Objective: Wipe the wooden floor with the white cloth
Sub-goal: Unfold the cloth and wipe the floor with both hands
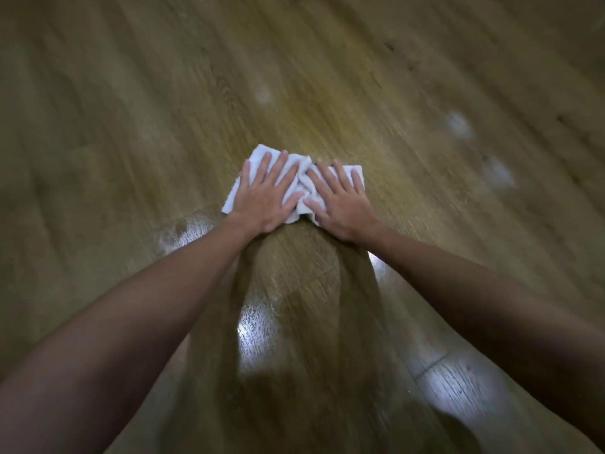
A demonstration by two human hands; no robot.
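Wipe is underway, not finished. Left hand (265,204) and right hand (340,208) are pressing the white cloth (302,183) flat on the wooden floor (131,109), fingers (262,168) straight and spread, pinching nothing. Cloth is lying bunched mid-floor. Pale smudges (460,124) are sitting ahead, apparently unwiped; the sheen nearer the person suggests that stretch is covered.
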